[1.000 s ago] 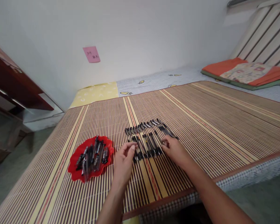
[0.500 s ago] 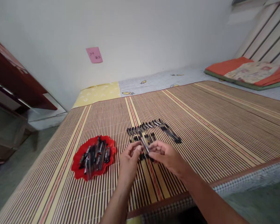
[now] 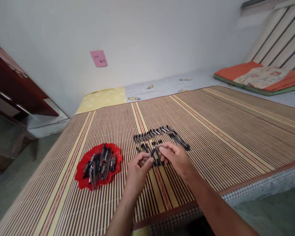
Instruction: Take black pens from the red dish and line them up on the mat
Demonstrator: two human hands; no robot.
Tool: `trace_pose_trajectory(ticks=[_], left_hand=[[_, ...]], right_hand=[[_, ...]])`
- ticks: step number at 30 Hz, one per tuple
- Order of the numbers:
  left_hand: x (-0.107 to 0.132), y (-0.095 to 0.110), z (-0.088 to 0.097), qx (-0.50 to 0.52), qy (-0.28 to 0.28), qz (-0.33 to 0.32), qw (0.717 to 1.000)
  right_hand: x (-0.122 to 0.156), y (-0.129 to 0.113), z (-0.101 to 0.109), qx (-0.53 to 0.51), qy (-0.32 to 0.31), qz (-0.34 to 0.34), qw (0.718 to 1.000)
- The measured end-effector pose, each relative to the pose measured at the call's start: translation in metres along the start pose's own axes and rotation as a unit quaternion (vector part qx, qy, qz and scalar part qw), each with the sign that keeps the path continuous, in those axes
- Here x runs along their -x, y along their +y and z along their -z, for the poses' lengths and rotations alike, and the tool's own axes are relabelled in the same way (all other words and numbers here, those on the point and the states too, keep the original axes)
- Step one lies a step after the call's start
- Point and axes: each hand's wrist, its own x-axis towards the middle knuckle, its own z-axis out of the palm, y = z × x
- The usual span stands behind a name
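My left hand (image 3: 137,170) pinches a short dark pen piece (image 3: 153,151) between thumb and fingers, its pale tip slanting up to the right. Close beside that tip is my right hand (image 3: 178,159), with thumb and forefinger pressed together; whatever sits between them is too small to make out. Beyond and beneath both hands, a row of black pen caps (image 3: 147,135) lies on the mat. Shorter dark pen parts (image 3: 143,147) form a second row, partly covered by my hands. Several long thin black pen pieces (image 3: 180,141) lie slanted at the right end.
Left of my hands, a red scalloped dish (image 3: 79,178) holds a heap of pens (image 3: 98,165). A striped bamboo mat (image 3: 211,137) covers the bed. At the far right lies a folded orange and floral cloth (image 3: 263,77). A pink note (image 3: 98,58) is on the wall.
The pen held between both hands has swung from leaning up-left to a shorter dark piece leaning up-right in my left hand. My right hand has risen slightly towards its tip.
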Motion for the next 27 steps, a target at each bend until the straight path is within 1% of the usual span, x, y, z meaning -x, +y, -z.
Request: trace_pose_trajectory(ticks=[5, 7, 9, 11, 12, 13, 14, 15, 17, 18, 19, 23, 24, 25, 27], left_hand=[[0.005, -0.001, -0.002, -0.135, 0.000, -0.072, 0.988], [0.006, 0.001, 0.000, -0.158, -0.028, -0.076, 0.984], [0.007, 0.003, 0.002, -0.133, -0.087, -0.031, 0.987], [0.007, 0.004, 0.003, -0.070, -0.149, 0.041, 0.985], [0.006, 0.004, 0.003, -0.038, -0.168, 0.067, 0.983], [0.005, 0.003, 0.002, -0.011, -0.172, 0.080, 0.982], [0.005, 0.002, 0.001, 0.009, -0.160, 0.083, 0.984], [0.004, 0.001, -0.001, 0.021, -0.135, 0.077, 0.988], [0.004, -0.001, -0.004, 0.023, -0.088, 0.057, 0.994], [0.005, -0.001, -0.005, 0.016, -0.080, 0.050, 0.995], [0.006, -0.001, -0.006, 0.009, -0.085, 0.049, 0.995], [0.009, 0.000, -0.008, 0.027, -0.154, 0.090, 0.984], [0.010, 0.001, -0.009, 0.037, -0.155, 0.097, 0.983], [0.010, 0.001, -0.010, 0.042, -0.143, 0.096, 0.984], [0.010, 0.001, -0.012, 0.037, -0.100, 0.084, 0.991]], right_hand=[[0.000, 0.004, -0.003, -0.010, 0.008, 0.013, 1.000], [0.000, 0.003, -0.001, -0.011, -0.005, 0.019, 1.000], [0.000, 0.001, 0.002, -0.015, -0.026, 0.022, 0.999], [0.000, -0.002, 0.005, -0.018, -0.048, 0.018, 0.999], [0.000, -0.003, 0.006, -0.018, -0.058, 0.014, 0.998], [0.000, -0.003, 0.007, -0.018, -0.065, 0.011, 0.998], [0.001, -0.003, 0.007, -0.017, -0.069, 0.009, 0.997], [0.001, -0.003, 0.008, -0.016, -0.070, 0.007, 0.997], [0.001, -0.001, 0.009, -0.011, -0.069, 0.006, 0.998], [0.001, 0.000, 0.009, -0.006, -0.071, 0.006, 0.997], [0.001, 0.000, 0.010, 0.001, -0.076, 0.007, 0.997], [0.002, -0.002, 0.012, 0.014, -0.107, 0.010, 0.994], [0.002, -0.003, 0.011, 0.013, -0.111, 0.007, 0.994], [0.002, -0.004, 0.011, 0.011, -0.110, 0.004, 0.994], [0.003, -0.006, 0.010, 0.013, -0.098, -0.004, 0.995]])
